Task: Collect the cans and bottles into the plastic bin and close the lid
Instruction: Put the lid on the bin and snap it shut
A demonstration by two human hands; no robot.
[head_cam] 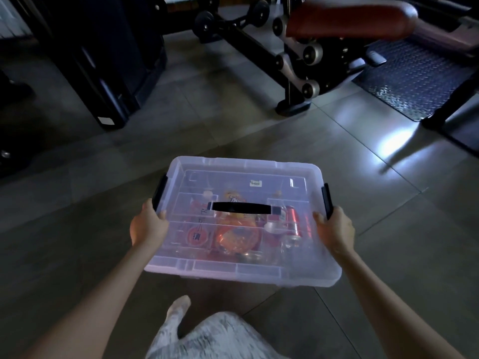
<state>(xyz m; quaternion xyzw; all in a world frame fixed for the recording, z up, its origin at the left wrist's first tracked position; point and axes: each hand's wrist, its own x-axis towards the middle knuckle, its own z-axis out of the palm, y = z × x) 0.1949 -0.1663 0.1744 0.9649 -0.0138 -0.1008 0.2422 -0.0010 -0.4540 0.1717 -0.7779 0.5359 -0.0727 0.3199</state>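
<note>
My left fingers (pixel 162 215) curl over the left edge of the clear lid (pixel 241 182), thumb on top, just below the black left latch (pixel 159 189); my left hand (pixel 147 226) grips that side of the plastic bin (pixel 243 270). My right fingers (pixel 319 218) do the same on the opposite edge, thumb lying on the lid, with my right hand (pixel 335 230) closed on the rim beside the black right latch (pixel 327 202). Both forearms reach forward from the bottom corners of the view.

The lid sits on the bin, and a black carry handle (pixel 241 208) runs across its middle. Through the clear plastic I can see the contents: a red can (pixel 293 218) toward the right, an orange bottle (pixel 234 234) near the centre, and red-labelled packaging (pixel 197 235) toward the left. Other pieces are too blurred to tell. A small white sticker (pixel 255 183) sits on the lid's far half.

The bin is over a grey tiled floor (pixel 103 203). My knee in light patterned fabric (pixel 220 338) shows below it. Beyond stands black gym equipment (pixel 293 63) with a red padded seat (pixel 347 20), and a dark textured mat (pixel 414 79) lies to the right.
</note>
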